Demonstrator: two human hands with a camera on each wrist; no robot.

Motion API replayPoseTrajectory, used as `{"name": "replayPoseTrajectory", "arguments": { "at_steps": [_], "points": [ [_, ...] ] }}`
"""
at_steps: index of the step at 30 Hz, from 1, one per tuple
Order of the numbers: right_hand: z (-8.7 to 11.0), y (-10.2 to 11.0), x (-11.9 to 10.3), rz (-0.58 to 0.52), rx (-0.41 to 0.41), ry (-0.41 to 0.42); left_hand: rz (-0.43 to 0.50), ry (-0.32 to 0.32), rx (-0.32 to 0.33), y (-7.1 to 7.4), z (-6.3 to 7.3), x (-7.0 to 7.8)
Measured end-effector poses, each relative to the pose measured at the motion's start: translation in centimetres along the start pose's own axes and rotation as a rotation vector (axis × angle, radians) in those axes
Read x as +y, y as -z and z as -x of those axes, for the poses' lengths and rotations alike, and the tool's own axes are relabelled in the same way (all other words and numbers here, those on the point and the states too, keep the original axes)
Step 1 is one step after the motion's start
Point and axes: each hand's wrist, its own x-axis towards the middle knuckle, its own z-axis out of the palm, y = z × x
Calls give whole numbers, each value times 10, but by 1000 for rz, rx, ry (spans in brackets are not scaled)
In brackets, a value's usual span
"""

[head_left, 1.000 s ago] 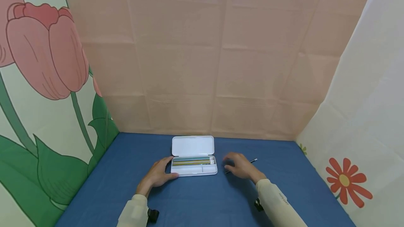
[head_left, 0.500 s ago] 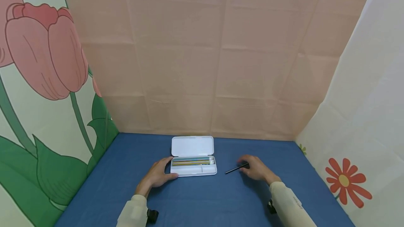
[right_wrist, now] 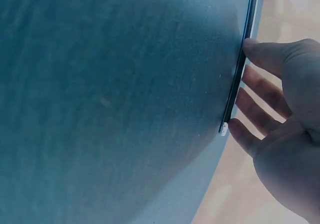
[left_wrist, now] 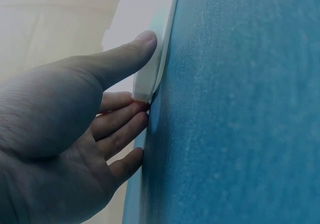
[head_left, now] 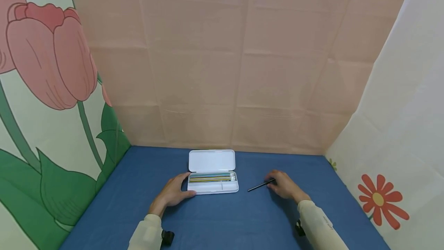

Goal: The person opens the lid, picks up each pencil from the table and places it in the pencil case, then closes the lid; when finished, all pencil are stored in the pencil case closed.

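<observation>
A white pencil case [head_left: 208,190] lies with its lid [head_left: 212,161] raised, and several pencils [head_left: 209,178] fill its rear compartment. My left hand [head_left: 173,190] holds the case's left end, thumb [left_wrist: 145,41] along the near side and fingers at the end and behind. To the right of the case, a dark pencil [head_left: 258,186] points at a slant toward it. My right hand [head_left: 284,186] pinches this pencil near its right end, with the thumb on the near side and fingers opposite. Its white eraser [right_wrist: 223,129] shows beside a fingertip in the right wrist view.
Blue cloth [head_left: 222,219] covers the table. A plain beige curtain [head_left: 225,68] hangs behind the table's far edge. On the left stands a tulip-printed panel [head_left: 52,57], and on the right a white one [head_left: 399,126] with a red flower.
My right hand has slid rightward from around the pencil's middle to its right end, uncovering its left part. The pencil lies about where it was. My left hand and the case have not moved.
</observation>
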Motion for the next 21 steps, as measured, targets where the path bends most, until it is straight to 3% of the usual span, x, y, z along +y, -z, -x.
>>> {"name": "replayPoseTrajectory", "arguments": {
  "at_steps": [6, 21],
  "points": [
    [1, -1, 1, 44, 15, 11, -3, 1, -4, 0, -2, 0],
    [3, 0, 0, 0, -16, -8, 1, 0, -1, 0, 0, 0]
  ]
}}
